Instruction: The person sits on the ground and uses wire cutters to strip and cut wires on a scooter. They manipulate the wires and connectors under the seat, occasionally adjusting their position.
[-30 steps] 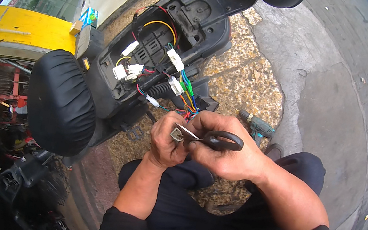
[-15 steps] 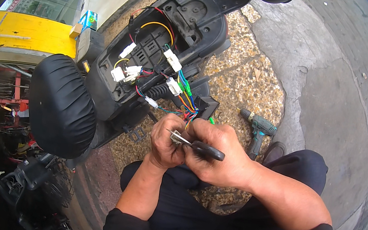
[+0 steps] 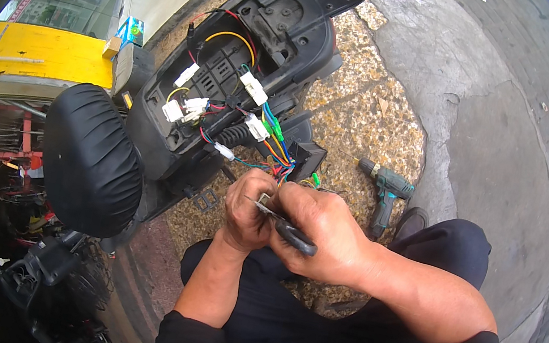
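My left hand [image 3: 245,210] is closed around a small pale connector [image 3: 263,200], mostly hidden by the fingers. Pressed up against it, my right hand [image 3: 326,232] grips a pair of scissors [image 3: 296,238] with black handles, its blade pointing left across the connector. Coloured wires [image 3: 280,166] run down into both hands from a scooter's black body [image 3: 162,144]. White plug connectors [image 3: 254,88] and green ones [image 3: 273,127] hang from the loom above my hands. A finned black box [image 3: 307,159] sits just beyond my fingers.
A cordless drill [image 3: 385,191] lies on the pebbled ground to the right, by my shoe [image 3: 412,221]. The black padded seat [image 3: 93,158] stands at the left. Farther left are a yellow ledge [image 3: 39,49] with a small blue box [image 3: 132,30], and cluttered machine parts [image 3: 13,155].
The scissors have tilted, their handles dropping down and left as my right hand turned. The blade still lies by the connector, and my left hand has hardly moved.
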`<move>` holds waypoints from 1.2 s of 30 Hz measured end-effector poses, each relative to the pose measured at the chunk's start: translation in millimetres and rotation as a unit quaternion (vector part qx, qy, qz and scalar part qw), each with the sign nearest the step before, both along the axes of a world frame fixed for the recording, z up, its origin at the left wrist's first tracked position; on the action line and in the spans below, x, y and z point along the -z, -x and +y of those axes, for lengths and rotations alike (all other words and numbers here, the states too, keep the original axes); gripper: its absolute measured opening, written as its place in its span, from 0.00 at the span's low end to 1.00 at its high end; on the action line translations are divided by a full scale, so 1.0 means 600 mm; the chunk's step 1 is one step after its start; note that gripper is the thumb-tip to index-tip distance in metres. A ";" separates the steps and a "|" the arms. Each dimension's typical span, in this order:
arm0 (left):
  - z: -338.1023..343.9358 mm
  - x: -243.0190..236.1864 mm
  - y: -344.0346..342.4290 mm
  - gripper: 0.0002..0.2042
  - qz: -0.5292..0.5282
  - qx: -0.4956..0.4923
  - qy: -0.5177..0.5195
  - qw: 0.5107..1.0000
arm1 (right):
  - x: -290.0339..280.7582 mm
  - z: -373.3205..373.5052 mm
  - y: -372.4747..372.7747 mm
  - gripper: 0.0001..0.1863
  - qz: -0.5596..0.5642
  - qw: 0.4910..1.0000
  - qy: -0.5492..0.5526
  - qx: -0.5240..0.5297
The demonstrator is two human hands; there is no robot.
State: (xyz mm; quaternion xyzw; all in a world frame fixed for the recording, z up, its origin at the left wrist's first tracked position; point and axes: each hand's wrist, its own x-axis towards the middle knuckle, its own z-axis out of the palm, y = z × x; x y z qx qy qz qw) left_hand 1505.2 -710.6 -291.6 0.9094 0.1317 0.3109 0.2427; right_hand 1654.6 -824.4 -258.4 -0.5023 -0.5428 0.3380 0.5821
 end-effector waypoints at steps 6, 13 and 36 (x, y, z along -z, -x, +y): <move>-0.002 0.004 0.003 0.11 0.019 0.004 -0.026 0.999 | 0.006 -0.006 0.000 0.15 -0.015 0.999 0.038 -0.001; -0.001 -0.010 -0.008 0.11 0.011 0.005 0.003 1.000 | -0.006 0.006 -0.002 0.11 -0.033 0.998 0.060 0.014; -0.009 0.013 -0.001 0.11 -0.014 -0.040 0.099 0.994 | 0.014 0.012 -0.016 0.07 0.003 0.999 -0.002 0.034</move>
